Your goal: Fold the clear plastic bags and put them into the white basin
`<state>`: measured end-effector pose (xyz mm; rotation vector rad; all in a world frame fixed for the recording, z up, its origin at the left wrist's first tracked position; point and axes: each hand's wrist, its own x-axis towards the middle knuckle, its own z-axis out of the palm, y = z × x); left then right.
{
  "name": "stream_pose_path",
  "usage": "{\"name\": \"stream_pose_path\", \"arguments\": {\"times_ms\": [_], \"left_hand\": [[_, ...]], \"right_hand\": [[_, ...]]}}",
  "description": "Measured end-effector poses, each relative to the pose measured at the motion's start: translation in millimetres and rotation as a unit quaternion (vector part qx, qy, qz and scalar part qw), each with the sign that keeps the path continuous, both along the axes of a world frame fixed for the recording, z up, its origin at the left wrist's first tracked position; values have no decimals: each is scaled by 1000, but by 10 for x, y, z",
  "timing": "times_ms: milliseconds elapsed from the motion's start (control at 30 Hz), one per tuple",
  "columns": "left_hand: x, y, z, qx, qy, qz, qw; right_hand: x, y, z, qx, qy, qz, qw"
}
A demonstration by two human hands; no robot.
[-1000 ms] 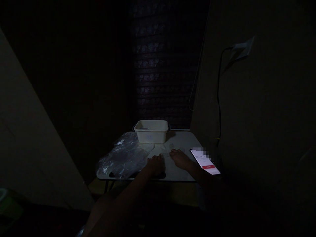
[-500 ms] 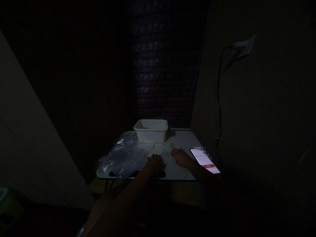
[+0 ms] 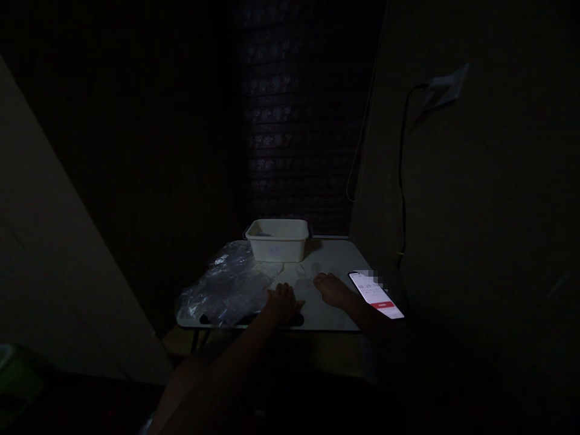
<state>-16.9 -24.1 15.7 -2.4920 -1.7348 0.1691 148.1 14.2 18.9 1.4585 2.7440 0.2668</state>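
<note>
My left hand [image 3: 281,301] lies palm down near the front edge of the white table [image 3: 342,257], its fingers a little apart and its thumb out to the right. Just right of it, my right hand [image 3: 334,290] rests low over the tabletop with its fingers curled together. What the right fingers hold, if anything, is hidden in the dark. Faint see-through pieces [image 3: 316,267] lie flat beyond the hands, too dim to name. A crumpled clear plastic sheet [image 3: 222,281] covers the table's left side, close to my left hand.
A white plastic tub [image 3: 277,249] stands at the back of the table, something dim inside. A lit phone [image 3: 376,296] lies at the right edge. A dark cord [image 3: 401,175] hangs from a wall outlet [image 3: 446,87]. Behind the table hangs a dark blind [image 3: 290,121].
My left hand has shifted slightly left, its thumb now extended, and the pale patch beside it no longer shows. My right hand has hardly moved.
</note>
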Motion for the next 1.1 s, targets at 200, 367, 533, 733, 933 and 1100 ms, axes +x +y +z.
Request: {"name": "stream_pose_path", "arguments": {"times_ms": [200,367,533,733,933,1100], "left_hand": [[-7,24,-73,22,-9,-1,1000],[7,9,-88,49,-11,-8,999],[22,0,-45,24,-5,-2,1000],[21,-11,-35,16,-7,2,1000],[7,-26,-42,1,-23,6,1000],[-2,-51,-15,-9,-20,10,1000]], "right_hand": [[-38,-9,50,34,-20,-8,999],[-181,-91,118,68,14,33,997],[-331,-121,52,56,27,47,997],[-359,-83,-11,28,17,18,999],[-365,-76,26,30,14,-14,999],[-387,-37,9,46,18,-25,998]]}}
